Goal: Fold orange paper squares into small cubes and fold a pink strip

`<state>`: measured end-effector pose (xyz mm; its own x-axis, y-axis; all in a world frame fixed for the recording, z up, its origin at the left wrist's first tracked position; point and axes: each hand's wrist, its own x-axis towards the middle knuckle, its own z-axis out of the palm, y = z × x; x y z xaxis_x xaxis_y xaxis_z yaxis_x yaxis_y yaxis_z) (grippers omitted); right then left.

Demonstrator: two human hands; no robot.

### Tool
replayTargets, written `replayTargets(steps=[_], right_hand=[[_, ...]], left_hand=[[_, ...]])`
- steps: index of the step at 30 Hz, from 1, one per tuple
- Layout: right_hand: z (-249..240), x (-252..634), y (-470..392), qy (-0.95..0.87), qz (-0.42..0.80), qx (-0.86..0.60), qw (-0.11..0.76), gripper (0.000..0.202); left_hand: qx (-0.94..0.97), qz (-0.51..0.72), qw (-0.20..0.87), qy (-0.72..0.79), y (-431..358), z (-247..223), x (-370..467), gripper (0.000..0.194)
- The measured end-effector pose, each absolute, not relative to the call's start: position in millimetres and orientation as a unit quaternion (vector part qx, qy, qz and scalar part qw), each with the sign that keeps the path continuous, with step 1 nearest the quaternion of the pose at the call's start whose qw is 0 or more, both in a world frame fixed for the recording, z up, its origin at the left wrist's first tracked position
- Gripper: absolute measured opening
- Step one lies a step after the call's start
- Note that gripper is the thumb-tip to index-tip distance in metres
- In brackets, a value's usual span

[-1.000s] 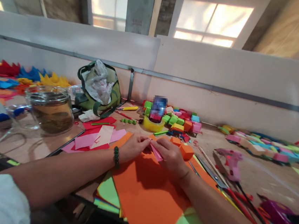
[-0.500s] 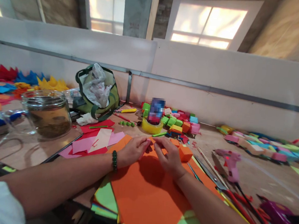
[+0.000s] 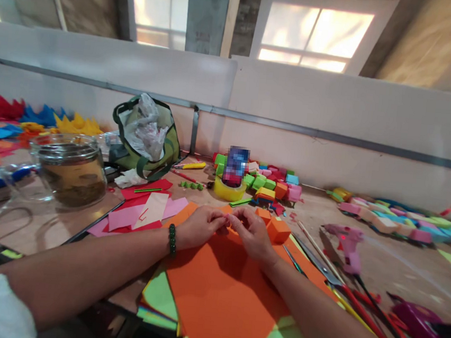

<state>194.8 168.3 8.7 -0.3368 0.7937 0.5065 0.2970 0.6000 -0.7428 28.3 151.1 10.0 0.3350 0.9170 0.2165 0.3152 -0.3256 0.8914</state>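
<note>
My left hand (image 3: 199, 227), with a dark green bead bracelet at its wrist, is closed, thumb and fingertips pinched together. Opposite it, my right hand (image 3: 251, 233) is closed in a similar pinch, and the fingertips of both meet. Whatever lies between the fingertips is too small and hidden to name. Both hands are over the far part of a large orange sheet (image 3: 225, 296), which lies on green and yellow sheets. Orange paper boxes (image 3: 278, 230) sit just beyond my right hand.
A glass jar (image 3: 69, 170) and a green bag (image 3: 167, 150) stand left. A yellow tape roll (image 3: 228, 190) and small colourful paper boxes (image 3: 260, 182) lie ahead. To the right are scissors (image 3: 329, 275), a pink glue gun (image 3: 348, 244) and a purple tool (image 3: 421, 326).
The fingertips of my two hands have come closer together and now touch. My right hand has shifted slightly left.
</note>
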Motion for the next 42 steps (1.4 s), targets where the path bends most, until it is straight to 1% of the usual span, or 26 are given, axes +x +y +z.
replayTargets(steps=[3,5,6,7,9,10,11,13,15,17,19,21,24,28,30,32,38,40,42], right_hand=[[11.1,192.4,167.3,-0.753,0.310,-0.358,0.458,0.019],[12.4,191.7,167.8,-0.706,0.368,-0.362,0.485,0.020],[12.6,191.7,168.9,-0.675,0.402,-0.363,0.501,0.022],[12.3,192.0,170.4,-0.644,0.433,-0.365,0.514,0.023],[10.6,193.1,174.6,-0.601,0.472,-0.368,0.531,0.028],[9.4,193.7,176.9,-0.588,0.484,-0.368,0.533,0.030],[8.0,194.1,178.9,-0.574,0.499,-0.368,0.535,0.033],[5.5,194.1,181.2,-0.550,0.529,-0.367,0.532,0.037],[3.5,192.6,180.6,-0.542,0.554,-0.367,0.515,0.039],[2.2,189.9,177.4,-0.545,0.574,-0.365,0.490,0.039],[2.0,187.1,173.4,-0.557,0.582,-0.362,0.469,0.037],[2.8,185.3,170.1,-0.574,0.574,-0.362,0.459,0.034],[5.9,185.3,168.2,-0.593,0.541,-0.367,0.471,0.029],[9.4,187.7,170.0,-0.652,0.464,-0.361,0.479,0.024],[9.5,188.8,170.8,-0.675,0.438,-0.357,0.474,0.023],[8.7,189.3,170.6,-0.680,0.432,-0.355,0.475,0.022],[4.5,190.8,168.7,-0.719,0.390,-0.325,0.475,0.018],[4.2,192.6,168.6,-0.748,0.337,-0.312,0.480,0.016],[4.9,195.3,168.6,-0.783,0.247,-0.297,0.487,0.012]], left_hand=[[0.753,0.368,0.315,0.445,151.6,7.6,25.3,0.028],[0.755,0.378,0.308,0.439,152.4,8.4,24.5,0.024],[0.745,0.392,0.320,0.434,153.1,9.4,24.4,0.021],[0.726,0.412,0.345,0.430,154.1,10.6,24.5,0.024],[0.656,0.453,0.426,0.428,156.6,12.9,24.9,0.047],[0.611,0.470,0.474,0.426,157.8,13.7,25.3,0.056],[0.568,0.481,0.518,0.422,158.7,14.2,25.8,0.059],[0.515,0.487,0.574,0.411,159.3,14.3,27.4,0.057],[0.516,0.473,0.593,0.398,158.5,13.7,29.5,0.051],[0.548,0.454,0.588,0.384,157.3,12.8,31.7,0.044],[0.589,0.449,0.558,0.373,157.0,11.8,33.0,0.042],[0.633,0.453,0.499,0.380,157.6,10.5,32.7,0.040],[0.693,0.435,0.408,0.405,158.4,8.4,30.1,0.031],[0.755,0.385,0.336,0.412,156.6,6.5,27.4,0.027],[0.772,0.372,0.317,0.407,154.9,6.5,27.3,0.025],[0.781,0.358,0.307,0.410,153.4,7.4,27.5,0.024],[0.763,0.351,0.333,0.429,152.1,11.0,28.0,0.024],[0.741,0.361,0.361,0.436,152.3,11.2,27.8,0.021],[0.718,0.374,0.390,0.439,152.2,11.2,27.9,0.021]])
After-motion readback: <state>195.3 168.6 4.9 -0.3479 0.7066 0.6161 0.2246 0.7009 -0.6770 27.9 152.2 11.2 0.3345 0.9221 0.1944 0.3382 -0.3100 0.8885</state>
